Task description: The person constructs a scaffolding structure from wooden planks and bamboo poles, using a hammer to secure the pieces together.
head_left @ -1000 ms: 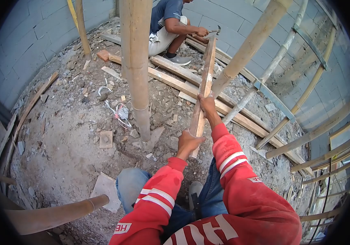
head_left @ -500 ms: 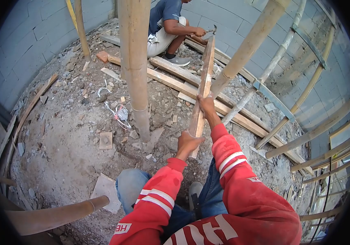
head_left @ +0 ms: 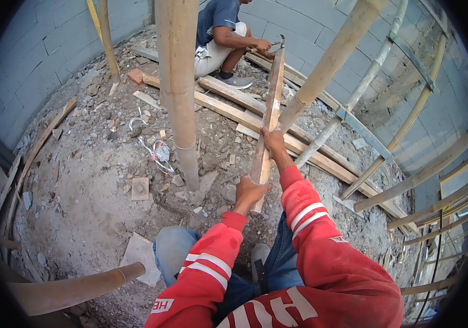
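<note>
A long wooden beam (head_left: 269,112) slants away from me over the rubble. My left hand (head_left: 249,192) grips its near end, and my right hand (head_left: 274,143) is wrapped round it farther up. Beyond its far end crouches a co-worker (head_left: 217,33) in a blue shirt and light shorts, holding a hammer (head_left: 281,41) right by the beam's tip. More long timbers (head_left: 310,150) lie on the ground beneath the beam.
An upright bamboo pole (head_left: 178,82) stands left of the beam, and a slanted one (head_left: 332,60) rises close on its right. Another pole (head_left: 81,288) juts in at lower left. White string (head_left: 157,154) lies on the rubble. Grey block walls (head_left: 299,22) stand behind.
The view has shifted very slightly. The hammer head sits a little higher by the beam's far end. Both my hands keep their hold on the beam.
</note>
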`<state>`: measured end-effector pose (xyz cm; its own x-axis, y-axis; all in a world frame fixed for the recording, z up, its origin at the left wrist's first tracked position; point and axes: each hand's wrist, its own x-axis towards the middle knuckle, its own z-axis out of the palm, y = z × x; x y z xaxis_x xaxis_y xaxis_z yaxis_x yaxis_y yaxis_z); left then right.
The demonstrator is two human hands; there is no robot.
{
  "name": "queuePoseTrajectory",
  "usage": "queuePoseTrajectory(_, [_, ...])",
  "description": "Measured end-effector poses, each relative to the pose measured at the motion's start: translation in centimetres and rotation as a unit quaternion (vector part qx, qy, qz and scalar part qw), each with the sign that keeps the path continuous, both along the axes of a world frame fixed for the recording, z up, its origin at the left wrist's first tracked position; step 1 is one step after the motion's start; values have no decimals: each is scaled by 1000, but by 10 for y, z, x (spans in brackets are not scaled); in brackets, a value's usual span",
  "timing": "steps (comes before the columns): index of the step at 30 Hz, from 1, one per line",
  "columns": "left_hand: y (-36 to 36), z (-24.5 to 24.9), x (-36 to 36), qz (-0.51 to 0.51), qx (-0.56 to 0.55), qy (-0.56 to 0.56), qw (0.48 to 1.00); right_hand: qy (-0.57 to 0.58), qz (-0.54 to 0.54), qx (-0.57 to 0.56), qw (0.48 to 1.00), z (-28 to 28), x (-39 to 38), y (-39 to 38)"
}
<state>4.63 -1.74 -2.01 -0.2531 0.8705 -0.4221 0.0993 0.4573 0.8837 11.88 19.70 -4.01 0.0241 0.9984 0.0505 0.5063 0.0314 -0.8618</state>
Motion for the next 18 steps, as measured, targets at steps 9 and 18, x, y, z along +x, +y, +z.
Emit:
queuePoseTrajectory(9, [2,-8,-1,16,6,5,1000,17,0,-10,1000,20,-6,-18])
queuePoseTrajectory(18, [4,-17,0,-4,12,-21,1000,-5,4,-17,1000,15,-4,-13])
